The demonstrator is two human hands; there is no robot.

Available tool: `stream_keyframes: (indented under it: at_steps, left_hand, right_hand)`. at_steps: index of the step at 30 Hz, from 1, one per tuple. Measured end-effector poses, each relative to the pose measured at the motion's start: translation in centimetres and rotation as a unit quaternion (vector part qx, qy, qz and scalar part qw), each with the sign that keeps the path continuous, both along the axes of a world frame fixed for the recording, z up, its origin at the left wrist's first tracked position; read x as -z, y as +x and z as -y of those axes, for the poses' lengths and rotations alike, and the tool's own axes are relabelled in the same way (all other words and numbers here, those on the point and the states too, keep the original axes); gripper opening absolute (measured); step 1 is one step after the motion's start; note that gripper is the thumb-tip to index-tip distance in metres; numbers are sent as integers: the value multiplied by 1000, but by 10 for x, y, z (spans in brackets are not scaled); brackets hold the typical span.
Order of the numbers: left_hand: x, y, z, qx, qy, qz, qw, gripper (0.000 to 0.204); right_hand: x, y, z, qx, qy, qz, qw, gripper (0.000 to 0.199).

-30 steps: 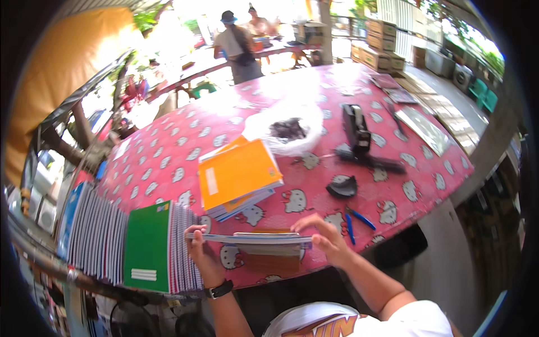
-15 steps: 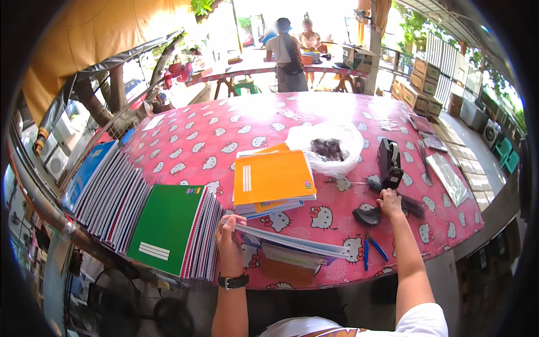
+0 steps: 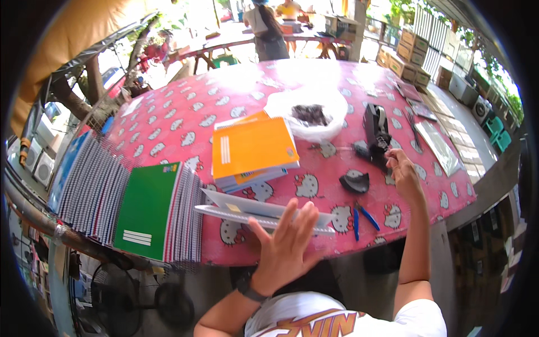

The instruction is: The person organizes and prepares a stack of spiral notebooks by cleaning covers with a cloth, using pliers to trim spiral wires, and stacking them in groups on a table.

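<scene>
A pink patterned worktop (image 3: 182, 106) fills mid-frame, a row of spiral notebooks (image 3: 143, 208) along its lower left and an orange-topped notebook stack (image 3: 255, 146) at centre. At lower centre, a partly open notebook (image 3: 238, 212) stands directly behind the left hand (image 3: 286, 238), whose fingers spread wide across it. Right of centre, beside a black tape dispenser (image 3: 375, 126), the right hand (image 3: 403, 171) bunches its fingers at dark coils (image 3: 361, 150); its grip is unclear. Blue-handled pliers (image 3: 356, 222) lie below.

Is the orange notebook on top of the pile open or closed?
Closed: the orange notebook lies flat, its whole cover facing up.
</scene>
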State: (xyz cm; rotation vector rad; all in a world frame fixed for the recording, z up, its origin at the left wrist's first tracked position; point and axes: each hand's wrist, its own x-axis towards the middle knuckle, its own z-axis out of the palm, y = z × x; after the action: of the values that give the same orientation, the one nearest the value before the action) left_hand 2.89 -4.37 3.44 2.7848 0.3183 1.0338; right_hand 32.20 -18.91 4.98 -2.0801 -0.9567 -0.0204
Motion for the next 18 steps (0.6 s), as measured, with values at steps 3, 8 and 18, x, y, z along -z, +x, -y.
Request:
stream_keyframes:
  at_steps: [3, 8, 18]
  left_hand:
    - [12, 15, -25, 14, 27, -18, 999, 49]
    - [-2, 42, -4, -33, 1, 42, 999, 42]
    - [10, 61, 8, -43, -1, 74, 996, 26]
  right_hand:
    - [-19, -73, 3, -79, 70, -91, 990, 28]
    - [4, -116, 13, -173, 105, -202, 958, 40]
    - [-8, -126, 2, -160, 122, -16, 979, 21]
